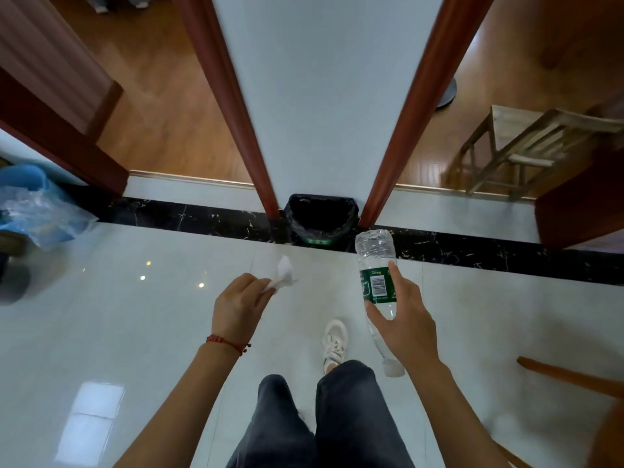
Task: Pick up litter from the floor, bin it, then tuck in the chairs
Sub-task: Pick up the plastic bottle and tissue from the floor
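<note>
Gripping a tissue point(283, 276) in left hand point(238, 304), bottle point(378, 282) in right hand point(403, 320), base forward. Facing bin point(320, 217) at 12 o'clock against wall point(324, 96). Flanked by chair point(526, 150) at 2, blue bag point(40, 207) at 9.

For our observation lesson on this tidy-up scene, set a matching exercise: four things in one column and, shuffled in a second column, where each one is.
Column 1
1. crumpled tissue
2. plastic bottle
3. bin
4. wooden chair

Column 2
A. on the wooden floor, past the right-hand doorway
B. in the left hand
C. at the foot of the white wall, lined with a black bag
D. in the right hand, cap end pointing down

Pairs: 1-B, 2-D, 3-C, 4-A
</note>
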A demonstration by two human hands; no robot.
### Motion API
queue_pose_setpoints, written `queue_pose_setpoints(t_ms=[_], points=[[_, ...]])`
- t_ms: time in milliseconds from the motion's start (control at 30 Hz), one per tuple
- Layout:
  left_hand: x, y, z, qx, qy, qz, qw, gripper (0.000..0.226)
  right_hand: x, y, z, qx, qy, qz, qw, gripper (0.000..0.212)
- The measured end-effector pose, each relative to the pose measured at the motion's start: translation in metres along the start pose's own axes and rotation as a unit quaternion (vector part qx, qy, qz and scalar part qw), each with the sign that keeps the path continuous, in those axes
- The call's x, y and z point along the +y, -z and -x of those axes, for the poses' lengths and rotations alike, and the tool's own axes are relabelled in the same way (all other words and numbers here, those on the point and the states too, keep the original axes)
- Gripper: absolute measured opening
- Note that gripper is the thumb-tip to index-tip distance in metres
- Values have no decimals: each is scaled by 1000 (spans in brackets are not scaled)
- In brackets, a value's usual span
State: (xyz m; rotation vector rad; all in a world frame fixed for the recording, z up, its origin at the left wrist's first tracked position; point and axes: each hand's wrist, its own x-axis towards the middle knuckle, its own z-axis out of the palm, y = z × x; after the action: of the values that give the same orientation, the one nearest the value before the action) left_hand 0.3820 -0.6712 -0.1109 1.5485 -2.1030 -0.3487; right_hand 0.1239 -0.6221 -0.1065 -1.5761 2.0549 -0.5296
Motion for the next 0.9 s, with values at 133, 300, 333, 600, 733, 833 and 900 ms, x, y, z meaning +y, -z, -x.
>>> queue_pose_setpoints(t_ms=[133, 300, 333, 600, 733, 833, 900], points=[[-8, -27, -48, 14, -12, 15, 1000, 45, 5, -1, -61, -25, 10, 15, 1000, 74], [-32, -60, -93, -5, 6, 19, 1000, 42, 9, -22, -117, -48, 12, 25, 998, 74], [-38, -68, -101, -7, 5, 21, 1000, 45, 10, -29, -127, -50, 12, 26, 998, 74], [-102, -157, -153, -18, -2, 29, 999, 32, 43, -108, -192, -48, -19, 4, 999, 72], [-135, -215, -167, -26, -19, 38, 999, 31, 66, -154, -224, -50, -25, 5, 998, 72], [-155, -256, -177, -40, -8, 48, 998, 26, 82, -185, -242, -53, -31, 6, 998, 72], [-169, -284, -185, -52, -1, 49, 997, 21, 94, -202, -250, -53, -48, -4, 997, 71]])
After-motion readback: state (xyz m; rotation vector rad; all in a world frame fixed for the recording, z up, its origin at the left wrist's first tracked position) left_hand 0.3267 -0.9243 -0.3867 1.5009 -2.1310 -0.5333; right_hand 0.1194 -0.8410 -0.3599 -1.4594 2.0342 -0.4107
